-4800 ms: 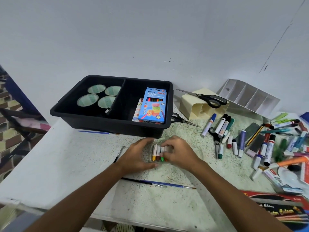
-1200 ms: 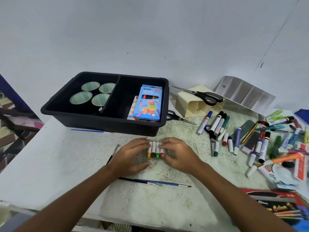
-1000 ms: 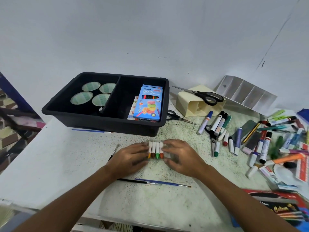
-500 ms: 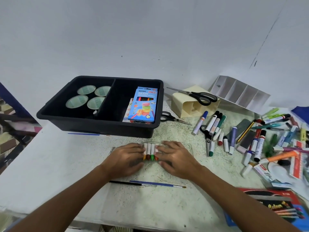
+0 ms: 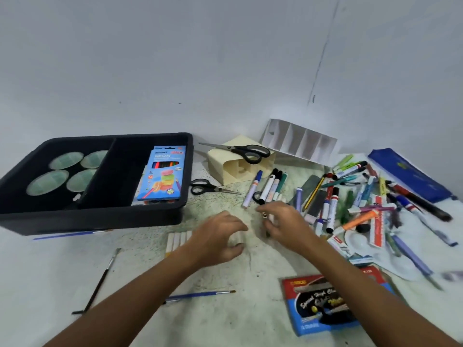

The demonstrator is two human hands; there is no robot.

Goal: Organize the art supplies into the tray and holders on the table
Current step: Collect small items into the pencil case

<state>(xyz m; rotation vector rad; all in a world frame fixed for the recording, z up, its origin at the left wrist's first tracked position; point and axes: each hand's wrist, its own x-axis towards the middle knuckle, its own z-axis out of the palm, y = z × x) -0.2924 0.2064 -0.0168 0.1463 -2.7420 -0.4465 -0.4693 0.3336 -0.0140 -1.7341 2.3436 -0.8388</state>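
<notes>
A row of crayons (image 5: 177, 241) lies on the table in front of the black tray (image 5: 105, 219). My left hand (image 5: 219, 237) lies over the row's right end with its fingers curled round it. My right hand (image 5: 284, 225) is to the right, at the near edge of the marker pile (image 5: 328, 206). Its thumb and fingers pinch a small pale marker (image 5: 266, 216), which is blurred. The tray holds several tape rolls (image 5: 47, 182) on the left and a blue pencil box (image 5: 164, 175) on the right. A cream holder (image 5: 236, 169) lies on its side with scissors (image 5: 246, 152) on it.
A white divided organizer (image 5: 299, 141) leans on the wall. Smaller scissors (image 5: 209, 187) lie beside the tray. Paintbrushes (image 5: 100, 281) (image 5: 200, 294) lie near the front edge, and another one (image 5: 67, 234) lies under the tray's front. A colour box (image 5: 320, 304) sits front right and a blue pouch (image 5: 411, 174) far right.
My right hand has left the crayon row and moved right to the markers. The left hand stays on the crayons. The camera has swung to the right.
</notes>
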